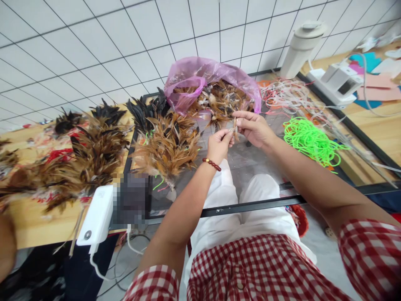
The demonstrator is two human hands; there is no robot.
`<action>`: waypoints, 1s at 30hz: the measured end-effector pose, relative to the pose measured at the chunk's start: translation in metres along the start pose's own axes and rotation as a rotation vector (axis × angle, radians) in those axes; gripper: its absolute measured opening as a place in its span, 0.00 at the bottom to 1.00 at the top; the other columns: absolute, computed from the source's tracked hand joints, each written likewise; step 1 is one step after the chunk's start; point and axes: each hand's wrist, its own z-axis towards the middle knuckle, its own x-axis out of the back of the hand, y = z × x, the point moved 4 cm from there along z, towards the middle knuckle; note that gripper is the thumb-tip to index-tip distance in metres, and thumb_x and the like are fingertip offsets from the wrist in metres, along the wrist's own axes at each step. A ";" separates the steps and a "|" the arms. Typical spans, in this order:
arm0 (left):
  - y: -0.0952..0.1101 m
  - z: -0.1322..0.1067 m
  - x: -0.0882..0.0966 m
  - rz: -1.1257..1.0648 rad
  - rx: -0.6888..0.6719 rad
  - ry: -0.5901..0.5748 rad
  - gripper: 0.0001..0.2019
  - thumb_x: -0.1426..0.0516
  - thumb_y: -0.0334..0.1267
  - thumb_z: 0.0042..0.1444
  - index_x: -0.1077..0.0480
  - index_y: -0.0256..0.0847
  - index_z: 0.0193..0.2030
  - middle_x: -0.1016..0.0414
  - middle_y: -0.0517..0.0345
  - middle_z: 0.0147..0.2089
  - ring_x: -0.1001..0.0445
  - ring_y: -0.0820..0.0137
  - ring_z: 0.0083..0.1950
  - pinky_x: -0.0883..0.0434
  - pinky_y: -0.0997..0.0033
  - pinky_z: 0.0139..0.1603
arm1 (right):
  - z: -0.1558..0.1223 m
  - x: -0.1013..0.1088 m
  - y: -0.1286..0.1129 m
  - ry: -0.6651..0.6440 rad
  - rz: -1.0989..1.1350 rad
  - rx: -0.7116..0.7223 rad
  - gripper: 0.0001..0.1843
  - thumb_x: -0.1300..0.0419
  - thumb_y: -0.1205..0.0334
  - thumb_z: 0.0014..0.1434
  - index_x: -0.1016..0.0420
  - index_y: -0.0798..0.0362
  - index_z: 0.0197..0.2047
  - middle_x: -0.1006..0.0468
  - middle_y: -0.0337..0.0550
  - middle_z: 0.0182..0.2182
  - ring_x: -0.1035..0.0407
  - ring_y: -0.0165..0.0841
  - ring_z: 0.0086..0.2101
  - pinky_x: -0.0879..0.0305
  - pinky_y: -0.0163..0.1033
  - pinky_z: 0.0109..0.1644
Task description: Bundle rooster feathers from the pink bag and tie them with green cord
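Observation:
My left hand (pixel 219 144), below a dark red bead bracelet, is closed in a pinch on the lower part of a small brown feather (pixel 235 129). Just to the right, my right hand (pixel 254 128) pinches the same feather near its top. Whether there is more than one feather between the fingertips I cannot tell. Behind the hands, a pink plastic bag (pixel 213 67) lies open with loose brown feathers (pixel 224 100) in it. Left of my hands lies a bundle of brown and black feathers (pixel 171 146) with green cord showing at its edges.
Bright green cord (pixel 313 140) lies coiled at the right, below tangled clear strips (pixel 291 96). A white bottle (pixel 302 50) stands by the tiled wall. More feather bundles (pixel 94 154) cover the left table, near a white power bank (pixel 95 215). A black frame bar (pixel 250 206) crosses above my lap.

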 end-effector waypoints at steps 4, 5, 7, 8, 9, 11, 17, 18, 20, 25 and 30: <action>-0.001 0.000 0.000 0.023 0.000 -0.017 0.09 0.35 0.30 0.56 0.26 0.36 0.25 0.31 0.66 0.19 0.33 0.81 0.21 0.36 0.81 0.26 | 0.000 0.001 0.000 -0.004 -0.003 -0.018 0.19 0.24 0.63 0.39 0.18 0.52 0.38 0.22 0.35 0.27 0.33 0.25 0.25 0.32 0.34 0.32; -0.001 0.000 -0.001 0.028 -0.001 -0.024 0.09 0.36 0.29 0.56 0.26 0.36 0.26 0.31 0.66 0.19 0.33 0.81 0.21 0.35 0.81 0.26 | 0.000 0.001 0.000 -0.007 -0.007 -0.016 0.19 0.24 0.63 0.39 0.17 0.52 0.38 0.22 0.35 0.27 0.33 0.25 0.25 0.32 0.34 0.32; -0.002 0.000 -0.001 0.031 -0.003 -0.029 0.09 0.38 0.28 0.58 0.25 0.35 0.26 0.31 0.66 0.20 0.33 0.82 0.21 0.35 0.81 0.27 | 0.000 0.002 0.000 -0.016 -0.023 -0.007 0.18 0.25 0.63 0.40 0.18 0.52 0.37 0.22 0.35 0.27 0.33 0.25 0.25 0.32 0.35 0.32; -0.002 -0.001 -0.001 0.030 -0.003 -0.028 0.09 0.39 0.27 0.59 0.25 0.35 0.26 0.31 0.66 0.19 0.33 0.82 0.21 0.35 0.81 0.26 | 0.001 0.002 0.000 -0.019 -0.030 -0.001 0.18 0.25 0.63 0.40 0.18 0.52 0.37 0.22 0.35 0.27 0.32 0.25 0.25 0.32 0.35 0.32; -0.002 -0.001 -0.002 0.029 -0.002 -0.028 0.10 0.40 0.26 0.59 0.25 0.35 0.27 0.31 0.66 0.19 0.33 0.83 0.21 0.36 0.82 0.26 | 0.001 0.002 0.001 -0.021 -0.036 0.004 0.17 0.25 0.63 0.40 0.18 0.52 0.36 0.22 0.35 0.27 0.32 0.25 0.25 0.31 0.35 0.32; -0.001 -0.001 -0.002 0.032 -0.001 -0.027 0.11 0.41 0.24 0.60 0.26 0.35 0.26 0.31 0.66 0.19 0.33 0.83 0.21 0.35 0.82 0.25 | 0.002 0.003 0.001 -0.019 -0.037 0.014 0.15 0.25 0.63 0.41 0.19 0.52 0.35 0.23 0.35 0.26 0.33 0.24 0.24 0.32 0.34 0.32; -0.001 -0.001 -0.001 0.056 0.022 -0.013 0.12 0.43 0.21 0.59 0.26 0.35 0.26 0.29 0.66 0.20 0.32 0.83 0.21 0.35 0.84 0.25 | 0.000 0.000 0.000 -0.012 -0.004 0.011 0.12 0.25 0.63 0.38 0.20 0.53 0.28 0.25 0.35 0.23 0.35 0.24 0.23 0.34 0.33 0.29; -0.001 -0.002 -0.001 0.058 0.026 -0.007 0.11 0.42 0.21 0.58 0.26 0.35 0.26 0.29 0.66 0.19 0.32 0.83 0.20 0.35 0.84 0.25 | 0.000 -0.001 -0.001 -0.012 0.001 0.005 0.12 0.25 0.64 0.38 0.19 0.53 0.29 0.25 0.35 0.22 0.35 0.24 0.23 0.34 0.33 0.29; 0.000 -0.002 -0.001 0.060 0.026 -0.005 0.11 0.41 0.22 0.58 0.26 0.35 0.25 0.30 0.66 0.19 0.33 0.83 0.20 0.35 0.84 0.25 | -0.001 -0.002 -0.003 -0.013 0.010 -0.003 0.13 0.26 0.65 0.37 0.18 0.53 0.30 0.25 0.35 0.22 0.36 0.24 0.23 0.35 0.32 0.28; 0.001 -0.003 -0.001 0.051 0.024 -0.016 0.11 0.40 0.24 0.58 0.27 0.35 0.24 0.31 0.66 0.18 0.34 0.83 0.20 0.35 0.83 0.25 | -0.002 -0.001 -0.005 -0.026 0.010 -0.012 0.14 0.27 0.66 0.38 0.16 0.52 0.33 0.24 0.35 0.22 0.35 0.25 0.23 0.35 0.33 0.29; 0.000 -0.002 -0.001 0.059 0.026 -0.020 0.11 0.38 0.26 0.56 0.28 0.35 0.23 0.31 0.65 0.19 0.34 0.81 0.21 0.35 0.81 0.26 | -0.003 -0.001 -0.005 -0.053 0.006 -0.015 0.12 0.28 0.67 0.39 0.17 0.53 0.32 0.24 0.36 0.23 0.35 0.24 0.24 0.35 0.33 0.30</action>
